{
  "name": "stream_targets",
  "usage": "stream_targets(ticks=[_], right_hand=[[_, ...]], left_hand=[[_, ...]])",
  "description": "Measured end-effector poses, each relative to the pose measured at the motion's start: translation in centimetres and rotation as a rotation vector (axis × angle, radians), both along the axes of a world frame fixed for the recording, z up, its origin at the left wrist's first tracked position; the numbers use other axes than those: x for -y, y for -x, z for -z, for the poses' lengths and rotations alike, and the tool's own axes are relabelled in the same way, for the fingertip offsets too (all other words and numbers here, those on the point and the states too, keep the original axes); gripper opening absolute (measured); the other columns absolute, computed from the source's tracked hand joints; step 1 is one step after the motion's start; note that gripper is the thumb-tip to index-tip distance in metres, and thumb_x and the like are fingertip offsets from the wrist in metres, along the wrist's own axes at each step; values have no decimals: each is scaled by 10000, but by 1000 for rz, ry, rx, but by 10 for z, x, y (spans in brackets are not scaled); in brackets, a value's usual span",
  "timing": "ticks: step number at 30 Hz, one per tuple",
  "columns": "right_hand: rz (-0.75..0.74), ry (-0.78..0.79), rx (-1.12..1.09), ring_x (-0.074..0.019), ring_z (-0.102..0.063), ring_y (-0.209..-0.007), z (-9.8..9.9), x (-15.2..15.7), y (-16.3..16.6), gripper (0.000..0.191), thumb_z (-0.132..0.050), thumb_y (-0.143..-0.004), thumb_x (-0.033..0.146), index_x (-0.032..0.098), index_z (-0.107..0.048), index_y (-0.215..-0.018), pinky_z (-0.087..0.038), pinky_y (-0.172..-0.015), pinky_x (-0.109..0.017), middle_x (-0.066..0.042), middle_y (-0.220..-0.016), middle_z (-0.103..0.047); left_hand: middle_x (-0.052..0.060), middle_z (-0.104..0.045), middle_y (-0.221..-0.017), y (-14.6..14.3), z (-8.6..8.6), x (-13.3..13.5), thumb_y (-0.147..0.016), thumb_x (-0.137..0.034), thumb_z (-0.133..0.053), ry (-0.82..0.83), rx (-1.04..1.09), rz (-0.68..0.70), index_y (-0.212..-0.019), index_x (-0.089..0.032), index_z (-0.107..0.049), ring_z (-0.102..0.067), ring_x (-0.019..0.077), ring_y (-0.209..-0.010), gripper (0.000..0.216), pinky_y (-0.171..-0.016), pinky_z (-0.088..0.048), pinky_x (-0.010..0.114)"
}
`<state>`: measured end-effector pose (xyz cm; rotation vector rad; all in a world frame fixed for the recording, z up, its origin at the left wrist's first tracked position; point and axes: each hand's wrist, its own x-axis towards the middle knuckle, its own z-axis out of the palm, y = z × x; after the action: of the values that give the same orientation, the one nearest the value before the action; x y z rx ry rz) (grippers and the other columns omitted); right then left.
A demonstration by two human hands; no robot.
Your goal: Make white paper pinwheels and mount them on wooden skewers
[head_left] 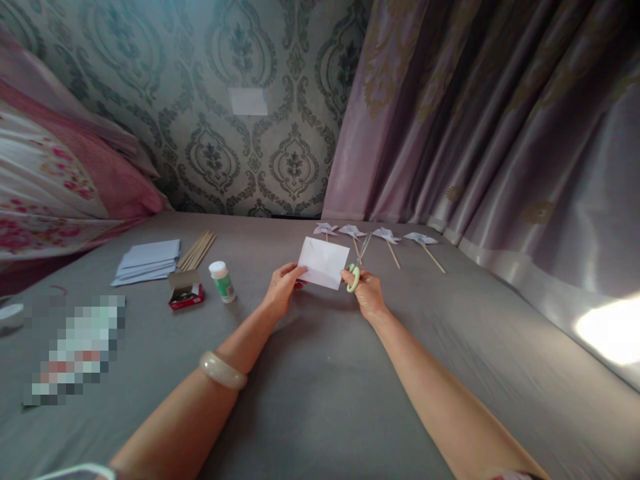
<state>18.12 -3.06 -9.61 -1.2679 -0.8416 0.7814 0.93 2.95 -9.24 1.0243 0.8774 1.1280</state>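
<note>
A white sheet of paper [324, 262] is held up above the grey cloth, its left edge pinched between the thumb and fingers of my left hand [284, 288]. Faint lines cross the paper. My right hand [369, 293] is closed on a pair of scissors [354, 277] with light green handles; the blades point up and away from the paper. The right thumb lies close to the paper's right edge, and I cannot tell whether it touches. Behind the paper and scissors lie several white paper pinwheels [386, 235] on wooden sticks.
To the left are a stack of white paper [149, 259], several wooden sticks [198, 250], an open red box [186, 293] of small items and a white-and-green glue bottle [223, 283]. A blurred-out packet [80, 347] lies nearer. Curtains [450, 120] hang at the right.
</note>
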Motion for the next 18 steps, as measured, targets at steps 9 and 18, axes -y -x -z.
stream_targets(ticks=[9, 18], right_hand=[[0, 15, 41, -104, -437, -530, 4, 0, 6, 328, -746, -511, 468, 175, -615, -580, -345, -528, -257, 30, -527, -549], [93, -104, 47, -102, -425, -527, 4, 1, 12, 361, -730, -541, 500, 175, -619, -652, -345, -521, -256, 40, -536, -520]], left_hand=[[23, -625, -656, -2, -5, 2, -495, -339, -816, 127, 115, -14, -666, -156, -647, -545, 117, -575, 302, -497, -386, 220], [0, -590, -594, -10, -8, 14, -479, -307, -861, 187, 186, 108, -622, -156, -595, -555, 92, -571, 338, -503, -399, 190]])
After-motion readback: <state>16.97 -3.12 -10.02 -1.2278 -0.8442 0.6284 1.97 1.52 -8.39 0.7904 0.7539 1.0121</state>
